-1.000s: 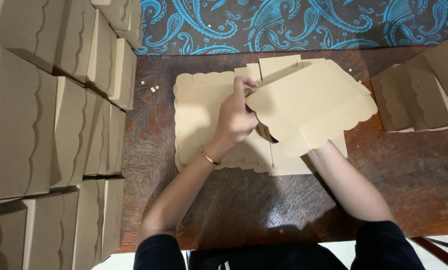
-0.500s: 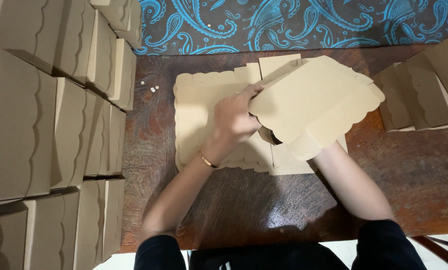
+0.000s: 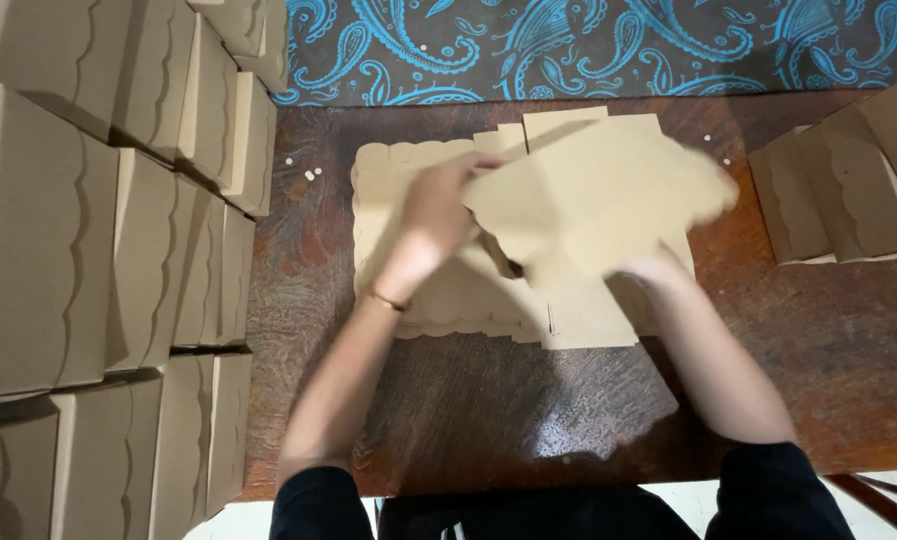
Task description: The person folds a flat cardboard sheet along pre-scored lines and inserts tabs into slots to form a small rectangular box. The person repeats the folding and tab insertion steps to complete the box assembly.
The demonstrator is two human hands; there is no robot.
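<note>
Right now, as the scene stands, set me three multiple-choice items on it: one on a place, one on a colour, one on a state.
1. Where do the stacked folded boxes mostly stand?
A. along the left side of the table
B. on the floor under the table
C. on the person's lap

2. What colour is the pattern on the dark cloth beyond the table?
A. red
B. blue
C. yellow

3. How is the cardboard sheet held?
A. lying untouched
B. by one hand only
C. lifted between both hands

Answers: 1 A, the boxes line the left edge. 2 B, the swirls are blue. 3 C, the left hand grips one edge, and the right hand is under the other.
</note>
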